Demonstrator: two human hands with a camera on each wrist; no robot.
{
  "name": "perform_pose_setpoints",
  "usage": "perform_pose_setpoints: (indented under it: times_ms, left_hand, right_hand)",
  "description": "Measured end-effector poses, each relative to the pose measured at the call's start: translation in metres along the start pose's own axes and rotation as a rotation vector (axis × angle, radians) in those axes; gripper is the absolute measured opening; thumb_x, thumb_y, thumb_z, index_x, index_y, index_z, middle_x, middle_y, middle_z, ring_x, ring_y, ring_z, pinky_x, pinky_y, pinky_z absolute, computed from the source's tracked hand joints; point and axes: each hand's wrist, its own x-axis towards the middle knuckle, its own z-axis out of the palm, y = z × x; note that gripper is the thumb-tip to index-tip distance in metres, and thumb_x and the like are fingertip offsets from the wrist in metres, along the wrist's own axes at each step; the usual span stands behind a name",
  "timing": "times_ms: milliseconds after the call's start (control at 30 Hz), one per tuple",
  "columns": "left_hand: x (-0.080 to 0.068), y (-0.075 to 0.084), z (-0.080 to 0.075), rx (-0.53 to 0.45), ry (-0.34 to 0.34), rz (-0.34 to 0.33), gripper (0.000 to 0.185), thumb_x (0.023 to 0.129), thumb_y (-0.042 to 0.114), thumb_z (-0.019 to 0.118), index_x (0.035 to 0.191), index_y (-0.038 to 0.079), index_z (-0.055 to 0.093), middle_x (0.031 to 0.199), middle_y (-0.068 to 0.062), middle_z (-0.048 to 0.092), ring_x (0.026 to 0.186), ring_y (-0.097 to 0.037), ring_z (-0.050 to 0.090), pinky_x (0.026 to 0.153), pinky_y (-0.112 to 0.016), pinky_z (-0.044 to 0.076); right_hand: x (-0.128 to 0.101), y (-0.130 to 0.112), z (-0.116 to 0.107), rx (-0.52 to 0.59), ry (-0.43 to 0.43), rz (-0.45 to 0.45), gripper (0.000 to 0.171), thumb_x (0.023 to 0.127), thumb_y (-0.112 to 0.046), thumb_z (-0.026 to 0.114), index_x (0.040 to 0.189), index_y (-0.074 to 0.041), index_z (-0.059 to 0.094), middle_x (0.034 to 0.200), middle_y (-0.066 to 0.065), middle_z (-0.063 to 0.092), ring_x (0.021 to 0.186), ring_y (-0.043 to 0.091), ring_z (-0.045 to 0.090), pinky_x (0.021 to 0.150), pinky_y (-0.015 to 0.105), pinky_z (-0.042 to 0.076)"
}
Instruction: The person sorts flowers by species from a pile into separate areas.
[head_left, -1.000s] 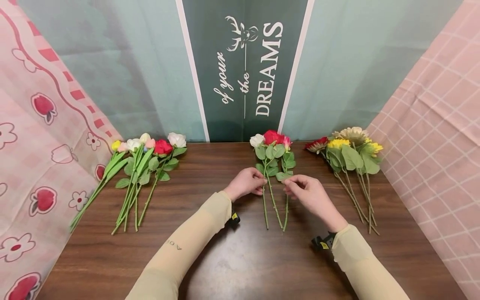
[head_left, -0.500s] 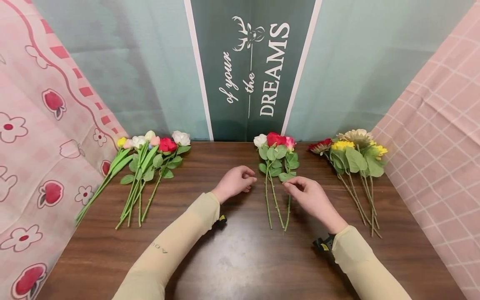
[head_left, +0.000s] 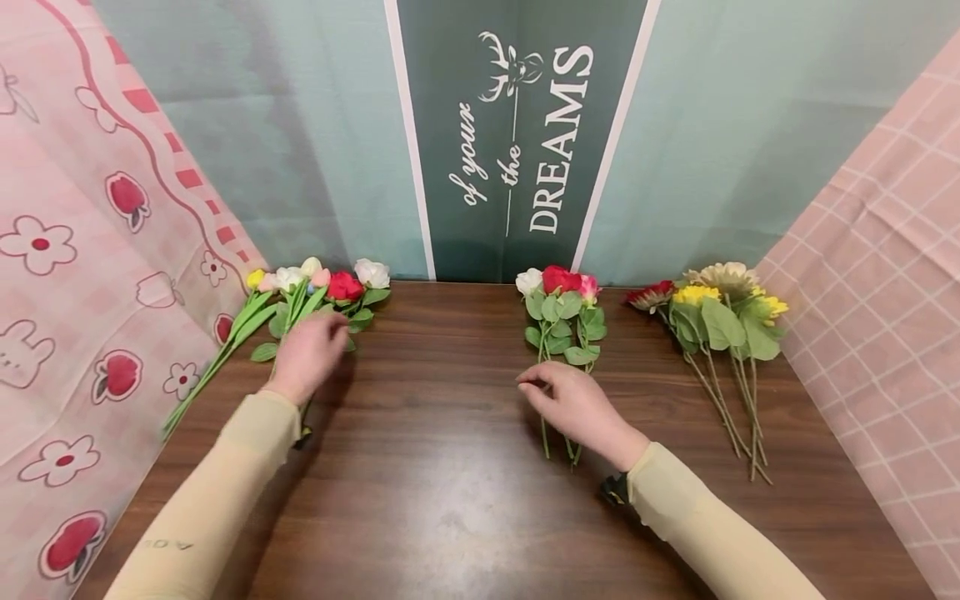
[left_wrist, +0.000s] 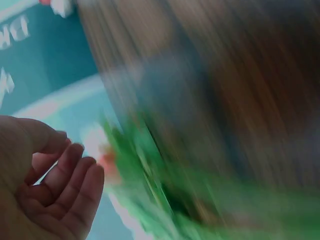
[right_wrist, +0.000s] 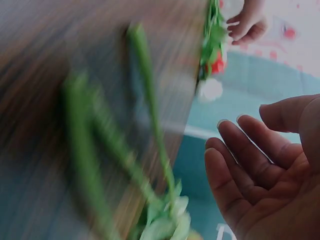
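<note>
My left hand (head_left: pixel 307 354) is over the left bunch of flowers, covering most of its stems, with fingers loosely bent and nothing held. That bunch has tulips with green leaves (head_left: pixel 251 321), a red rose (head_left: pixel 345 286) and a white rose (head_left: pixel 372 273). In the left wrist view the leaves blur past the fingertips. My right hand (head_left: pixel 573 408) hangs over the stems of the middle bunch, its fingers relaxed and empty. A white rose (head_left: pixel 529 282), a red rose (head_left: pixel 561 279) and a pink rose (head_left: pixel 588 289) make up this bunch; its green stems (right_wrist: pixel 152 107) show beside the palm.
At the right of the brown wooden table (head_left: pixel 450 500) lies another bunch, with a dark red flower (head_left: pixel 650 295), a yellow flower (head_left: pixel 696 294) and a cream flower (head_left: pixel 723 277). A green printed curtain (head_left: pixel 465 242) stands behind, pink cloths at both sides.
My left hand has left the middle roses and swung left to the left bunch. My right hand has come off the pink rose's leaf and shifted slightly left and nearer. The view has turned slightly left.
</note>
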Motion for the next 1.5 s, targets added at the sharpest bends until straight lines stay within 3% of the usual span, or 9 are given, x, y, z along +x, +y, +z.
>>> perform_pose_setpoints:
  times_ms: [200,300,400,567,833,1033,1233,1367,1500]
  left_hand:
    - [-0.019,-0.078,-0.036,0.204,0.083,-0.122,0.02,0.095,0.008,0.054,0.098,-0.008,0.066,0.093,-0.033,0.064,0.08,-0.054,0.061,0.06,-0.066,0.047]
    - [-0.033,-0.103,-0.044,0.246,0.023,-0.236,0.023,0.091,0.006,0.049,0.087,-0.012,0.062,0.087,-0.037,0.06,0.074,-0.058,0.058,0.051,-0.066,0.044]
    - [-0.044,-0.114,-0.047,0.252,-0.067,-0.374,0.03,0.091,0.006,0.044,0.093,-0.019,0.06,0.095,-0.043,0.058,0.083,-0.063,0.057,0.055,-0.068,0.046]
    - [-0.05,-0.119,-0.048,0.251,-0.103,-0.472,0.034,0.096,0.004,0.037,0.105,-0.021,0.057,0.106,-0.046,0.056,0.093,-0.065,0.055,0.062,-0.071,0.047]
    - [-0.046,-0.115,-0.052,0.226,-0.08,-0.281,0.018,0.082,0.001,0.049,0.076,-0.011,0.062,0.086,-0.039,0.062,0.073,-0.055,0.061,0.056,-0.064,0.048]
    - [-0.044,-0.108,-0.056,0.191,-0.101,-0.275,0.018,0.082,0.006,0.05,0.068,-0.003,0.057,0.082,-0.035,0.062,0.07,-0.051,0.061,0.057,-0.063,0.047]
    - [-0.045,-0.1,-0.064,0.144,-0.072,-0.227,0.031,0.085,0.005,0.047,0.056,0.012,0.041,0.06,-0.012,0.049,0.054,-0.03,0.046,0.048,-0.047,0.039]
    - [-0.04,-0.088,-0.069,0.104,-0.053,-0.207,0.031,0.089,0.006,0.048,0.059,0.012,0.045,0.057,-0.004,0.043,0.053,-0.026,0.043,0.049,-0.037,0.033]
    - [-0.033,-0.071,-0.073,0.065,-0.037,-0.22,0.022,0.095,0.01,0.053,0.078,0.0,0.062,0.071,-0.014,0.06,0.063,-0.031,0.054,0.057,-0.044,0.042]
  right_hand:
    - [0.004,-0.028,0.018,-0.026,-0.061,-0.123,0.017,0.1,-0.026,0.066,0.11,-0.016,0.075,0.108,-0.005,0.072,0.103,0.013,0.066,0.09,0.038,0.054]
    - [0.004,-0.037,0.026,-0.025,-0.081,-0.161,0.016,0.099,-0.025,0.066,0.11,-0.016,0.075,0.106,-0.006,0.072,0.102,0.012,0.065,0.09,0.036,0.054]
    - [0.003,-0.04,0.031,-0.024,-0.089,-0.189,0.015,0.099,-0.024,0.067,0.108,-0.016,0.075,0.104,-0.007,0.072,0.101,0.011,0.065,0.088,0.035,0.054]
    - [0.001,-0.04,0.034,-0.023,-0.092,-0.199,0.013,0.098,-0.024,0.068,0.106,-0.017,0.075,0.103,-0.008,0.072,0.101,0.011,0.065,0.088,0.035,0.054]
    - [-0.001,-0.035,0.037,-0.026,-0.088,-0.19,0.015,0.098,-0.024,0.069,0.107,-0.016,0.076,0.103,-0.007,0.072,0.1,0.011,0.066,0.088,0.036,0.054]
    - [-0.002,-0.031,0.039,-0.021,-0.088,-0.183,0.015,0.098,-0.024,0.068,0.107,-0.016,0.077,0.103,-0.007,0.073,0.099,0.012,0.066,0.088,0.036,0.055]
    - [-0.003,-0.026,0.035,-0.022,-0.097,-0.142,0.015,0.099,-0.024,0.068,0.107,-0.016,0.077,0.105,-0.006,0.073,0.102,0.013,0.066,0.09,0.038,0.054]
    - [-0.004,-0.023,0.031,-0.005,-0.091,-0.112,0.015,0.099,-0.024,0.068,0.107,-0.015,0.077,0.105,-0.006,0.073,0.103,0.014,0.067,0.091,0.039,0.054]
    - [-0.004,-0.02,0.031,0.005,-0.091,-0.109,0.016,0.1,-0.025,0.067,0.108,-0.015,0.077,0.106,-0.006,0.073,0.104,0.015,0.067,0.092,0.041,0.054]
